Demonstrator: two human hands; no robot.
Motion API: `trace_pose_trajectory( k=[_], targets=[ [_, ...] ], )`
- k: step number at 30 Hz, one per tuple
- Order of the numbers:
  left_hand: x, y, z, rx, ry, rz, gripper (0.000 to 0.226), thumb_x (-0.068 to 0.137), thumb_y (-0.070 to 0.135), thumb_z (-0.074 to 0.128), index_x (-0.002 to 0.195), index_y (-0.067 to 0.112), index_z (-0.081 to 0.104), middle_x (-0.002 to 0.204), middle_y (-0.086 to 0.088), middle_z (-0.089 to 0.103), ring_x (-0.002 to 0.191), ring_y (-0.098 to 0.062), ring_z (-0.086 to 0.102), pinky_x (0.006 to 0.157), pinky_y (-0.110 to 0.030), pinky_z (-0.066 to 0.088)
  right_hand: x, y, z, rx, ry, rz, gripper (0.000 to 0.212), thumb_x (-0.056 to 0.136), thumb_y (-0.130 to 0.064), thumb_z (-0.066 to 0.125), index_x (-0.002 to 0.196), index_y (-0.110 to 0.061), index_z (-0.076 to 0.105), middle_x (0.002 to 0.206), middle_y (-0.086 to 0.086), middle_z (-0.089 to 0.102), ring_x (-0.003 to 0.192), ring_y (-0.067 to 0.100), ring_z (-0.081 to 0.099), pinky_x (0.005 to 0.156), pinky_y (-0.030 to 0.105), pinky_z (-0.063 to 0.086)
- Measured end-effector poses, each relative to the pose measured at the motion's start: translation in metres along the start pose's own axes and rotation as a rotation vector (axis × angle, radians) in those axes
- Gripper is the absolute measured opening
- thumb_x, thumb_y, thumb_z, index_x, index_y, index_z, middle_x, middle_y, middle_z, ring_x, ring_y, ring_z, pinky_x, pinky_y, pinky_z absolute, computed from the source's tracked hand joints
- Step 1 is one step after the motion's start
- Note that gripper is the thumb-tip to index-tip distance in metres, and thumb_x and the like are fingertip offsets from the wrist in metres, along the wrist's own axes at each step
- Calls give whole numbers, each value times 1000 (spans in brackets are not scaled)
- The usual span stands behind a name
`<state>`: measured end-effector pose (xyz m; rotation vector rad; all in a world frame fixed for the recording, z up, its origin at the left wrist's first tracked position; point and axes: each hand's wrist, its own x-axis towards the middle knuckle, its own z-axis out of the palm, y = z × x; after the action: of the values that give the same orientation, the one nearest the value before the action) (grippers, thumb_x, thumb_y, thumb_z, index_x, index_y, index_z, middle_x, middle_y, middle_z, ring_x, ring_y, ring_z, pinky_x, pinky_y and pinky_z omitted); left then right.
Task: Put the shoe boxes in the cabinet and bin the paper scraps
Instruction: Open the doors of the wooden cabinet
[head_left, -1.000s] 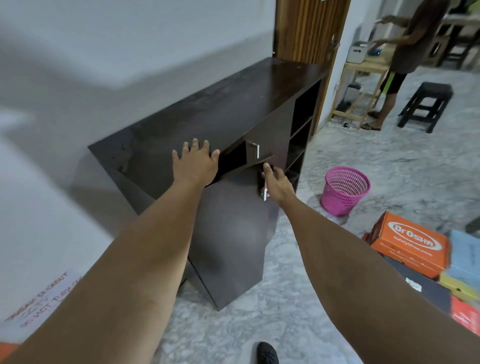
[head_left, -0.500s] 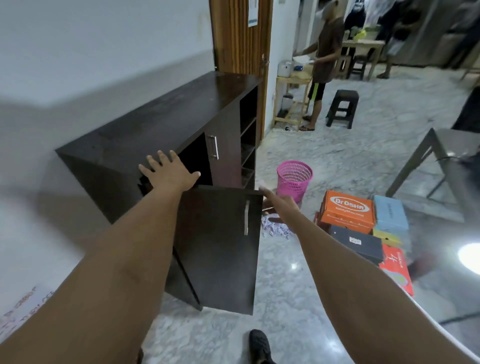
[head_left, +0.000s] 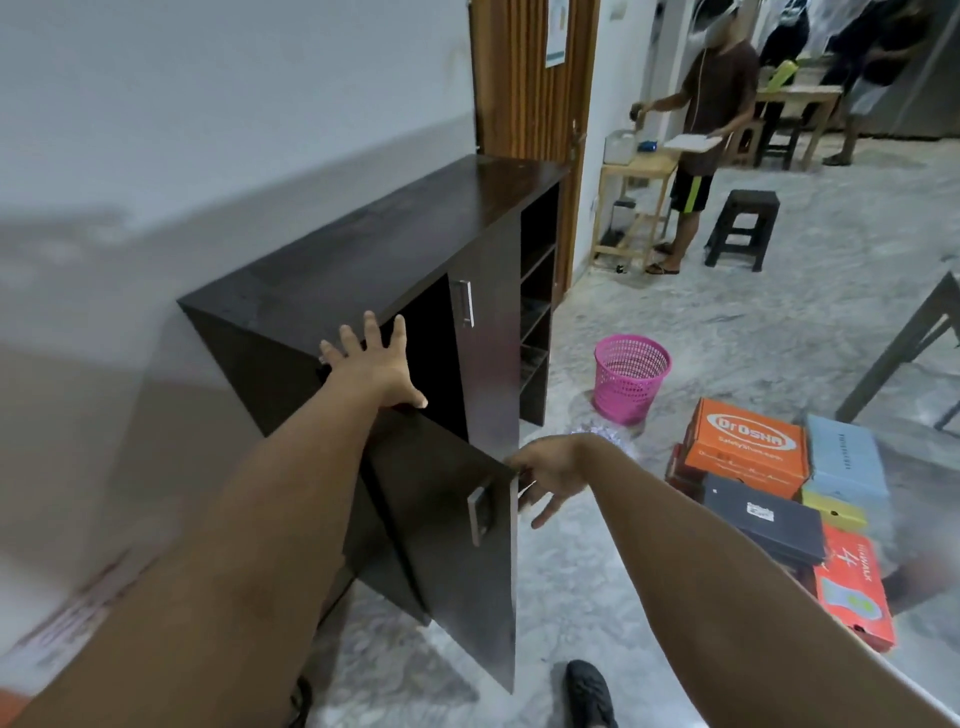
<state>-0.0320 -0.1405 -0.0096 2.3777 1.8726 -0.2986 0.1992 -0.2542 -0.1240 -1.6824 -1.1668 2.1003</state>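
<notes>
We are opening the cabinet: left hand resting flat on top, right hand loosely open at the door edge, shoe boxes waiting on the floor for picking next

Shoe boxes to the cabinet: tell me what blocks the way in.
Nothing visible does. The left door is swung open, baring the dark compartment; bare floor lies between it and the shoe boxes. The right door is closed.

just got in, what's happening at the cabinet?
A person has the dark wooden cabinet's near door swung open: left hand flat on the cabinet's top edge, right hand at the door's free edge. Stacked shoe boxes sit on the floor beside the pink mesh bin.
</notes>
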Motion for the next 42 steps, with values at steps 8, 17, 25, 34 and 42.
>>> trace_pose_trajectory(
  k=[8, 17, 25, 34, 42],
  targets=[
    [63, 30, -20, 115, 82, -67, 136, 59, 95, 55, 160, 30, -10, 169, -16, 2, 153, -47, -1, 116, -73, 6, 31, -122, -103, 37, 525, -329, 10, 91, -18, 75, 97, -13, 70, 93, 10, 61, 68, 20, 56, 61, 26, 45],
    [191, 58, -30, 5, 293, -146, 67, 103, 55, 25, 160, 20, 20, 168, -6, 21, 152, -39, 19, 119, -64, 21, 129, -221, -194, -215, 706, -472, 61, 85, -25, 73, 139, -9, 52, 131, 11, 63, 112, 29, 64, 86, 33, 51],
    [222, 68, -28, 5, 291, -189, 59, 105, 50, 15, 161, 32, 8, 170, 0, 9, 155, -37, 10, 120, -68, 11, 168, -218, -198, -339, 543, -532, 57, 81, -43, 78, 124, -15, 54, 113, 4, 64, 98, 25, 63, 72, 32, 43],
    [219, 68, -27, 20, 303, -195, 58, 104, 51, 17, 159, 33, 10, 169, -1, 15, 153, -38, 16, 116, -72, 17, 112, -173, -249, -443, 510, -536, 98, 55, -94, 63, 122, -22, 60, 99, 0, 72, 86, 21, 73, 85, 49, 60],
    [218, 70, -28, -26, 309, -209, 58, 104, 52, 15, 159, 35, 11, 170, 1, 13, 154, -36, 14, 117, -70, 15, 78, -107, -311, -395, 743, -563, 71, 75, -81, 65, 127, -33, 64, 106, -13, 73, 100, 13, 69, 87, 39, 57]
  ],
)
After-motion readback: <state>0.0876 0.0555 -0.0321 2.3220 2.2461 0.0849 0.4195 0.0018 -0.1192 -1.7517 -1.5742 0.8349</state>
